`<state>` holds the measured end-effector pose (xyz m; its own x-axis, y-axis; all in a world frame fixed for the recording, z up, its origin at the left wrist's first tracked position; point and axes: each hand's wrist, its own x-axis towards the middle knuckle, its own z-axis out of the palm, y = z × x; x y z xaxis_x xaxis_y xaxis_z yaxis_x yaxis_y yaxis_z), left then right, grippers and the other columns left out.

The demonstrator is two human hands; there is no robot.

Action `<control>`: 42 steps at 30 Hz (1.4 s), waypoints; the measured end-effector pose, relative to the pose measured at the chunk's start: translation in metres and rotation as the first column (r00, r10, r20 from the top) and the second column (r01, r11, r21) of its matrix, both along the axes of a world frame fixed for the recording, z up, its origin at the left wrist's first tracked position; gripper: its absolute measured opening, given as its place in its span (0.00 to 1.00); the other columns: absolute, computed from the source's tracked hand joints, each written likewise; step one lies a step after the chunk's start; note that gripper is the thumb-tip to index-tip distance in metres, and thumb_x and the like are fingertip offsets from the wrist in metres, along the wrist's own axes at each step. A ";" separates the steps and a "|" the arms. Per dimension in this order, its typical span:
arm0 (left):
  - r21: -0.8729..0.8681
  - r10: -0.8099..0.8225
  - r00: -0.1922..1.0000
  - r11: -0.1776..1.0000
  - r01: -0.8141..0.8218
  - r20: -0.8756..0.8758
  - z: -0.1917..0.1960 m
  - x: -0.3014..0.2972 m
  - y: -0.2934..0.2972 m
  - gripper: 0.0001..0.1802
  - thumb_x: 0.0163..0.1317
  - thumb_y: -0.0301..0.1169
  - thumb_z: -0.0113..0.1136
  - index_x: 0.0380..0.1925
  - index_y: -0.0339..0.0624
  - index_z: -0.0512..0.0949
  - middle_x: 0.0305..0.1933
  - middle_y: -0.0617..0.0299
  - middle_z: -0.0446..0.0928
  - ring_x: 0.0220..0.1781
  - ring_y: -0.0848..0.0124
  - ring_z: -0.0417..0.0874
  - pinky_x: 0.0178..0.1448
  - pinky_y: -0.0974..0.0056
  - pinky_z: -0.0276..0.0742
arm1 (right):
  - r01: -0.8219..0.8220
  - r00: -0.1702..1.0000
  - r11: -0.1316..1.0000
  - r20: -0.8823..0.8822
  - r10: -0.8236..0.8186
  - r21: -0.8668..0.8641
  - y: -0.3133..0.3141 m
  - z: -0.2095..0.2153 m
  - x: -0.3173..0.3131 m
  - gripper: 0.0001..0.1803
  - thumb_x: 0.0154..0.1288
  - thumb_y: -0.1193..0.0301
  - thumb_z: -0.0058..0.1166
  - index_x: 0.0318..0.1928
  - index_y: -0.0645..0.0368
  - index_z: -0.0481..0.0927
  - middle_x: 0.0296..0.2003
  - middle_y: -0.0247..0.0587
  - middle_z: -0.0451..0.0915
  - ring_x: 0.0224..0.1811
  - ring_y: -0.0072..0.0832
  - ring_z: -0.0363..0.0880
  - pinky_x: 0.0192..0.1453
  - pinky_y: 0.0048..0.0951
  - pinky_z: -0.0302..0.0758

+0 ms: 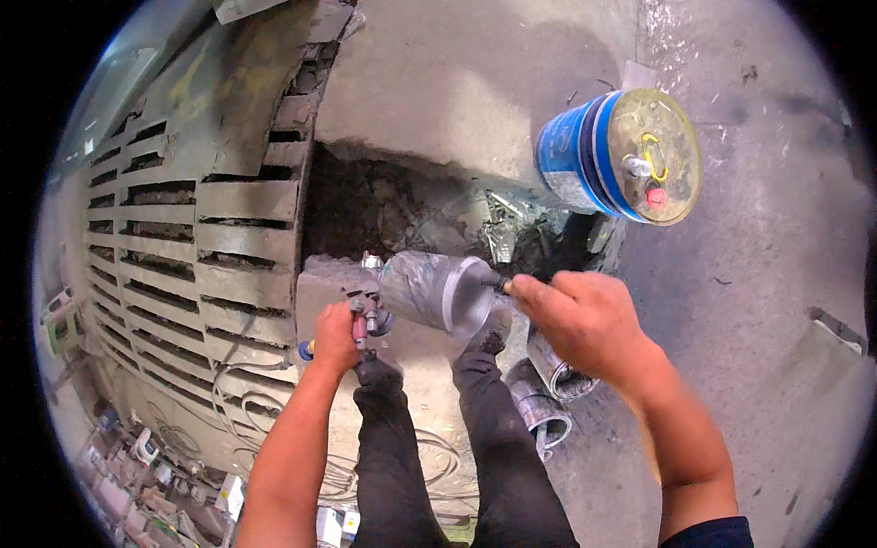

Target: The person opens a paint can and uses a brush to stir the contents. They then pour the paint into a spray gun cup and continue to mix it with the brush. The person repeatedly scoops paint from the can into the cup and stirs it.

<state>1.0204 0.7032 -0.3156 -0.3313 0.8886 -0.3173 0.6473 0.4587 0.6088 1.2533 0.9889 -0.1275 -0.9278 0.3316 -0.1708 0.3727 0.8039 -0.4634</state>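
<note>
At frame centre, the left hand [334,336] grips a spray gun [365,320]; the right hand [585,320] pinches its metal cup [438,288] lid. Best to keep the cup steady and level.

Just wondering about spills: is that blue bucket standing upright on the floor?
No, the blue bucket lies tipped on its side, its yellowish lid facing sideways.

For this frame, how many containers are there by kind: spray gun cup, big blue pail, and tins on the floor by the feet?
Spray gun cup, held by left hand and right hand: 1
Blue pail: 1
Grey tins on the floor: 2
Total: 4
</note>
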 end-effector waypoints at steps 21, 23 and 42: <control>0.061 0.024 0.999 0.998 -0.026 0.041 -0.003 0.003 0.012 0.20 0.45 0.20 0.56 0.41 0.47 0.75 0.36 0.51 0.75 0.40 0.47 0.73 0.42 0.50 0.68 | 0.107 0.986 0.982 0.143 -0.085 -0.157 -0.043 -0.078 -0.014 0.09 0.61 0.65 0.53 0.40 0.53 0.78 0.24 0.42 0.77 0.30 0.41 0.81 0.28 0.43 0.75; 0.003 -0.015 0.999 1.000 0.015 0.044 -0.006 0.002 0.009 0.21 0.45 0.20 0.56 0.42 0.47 0.75 0.36 0.51 0.75 0.40 0.47 0.73 0.43 0.50 0.69 | 0.268 0.949 0.884 0.262 -0.173 -0.384 -0.043 -0.065 -0.027 0.10 0.65 0.65 0.50 0.38 0.58 0.79 0.30 0.51 0.81 0.35 0.45 0.81 0.35 0.44 0.76; -0.050 -0.001 0.984 0.999 0.010 0.177 0.001 -0.011 0.011 0.14 0.54 0.26 0.55 0.43 0.43 0.76 0.37 0.45 0.78 0.41 0.42 0.77 0.42 0.49 0.73 | 0.229 0.972 0.882 0.141 -0.187 -0.411 0.007 0.025 -0.010 0.07 0.61 0.71 0.53 0.39 0.55 0.81 0.26 0.47 0.75 0.30 0.45 0.77 0.32 0.45 0.73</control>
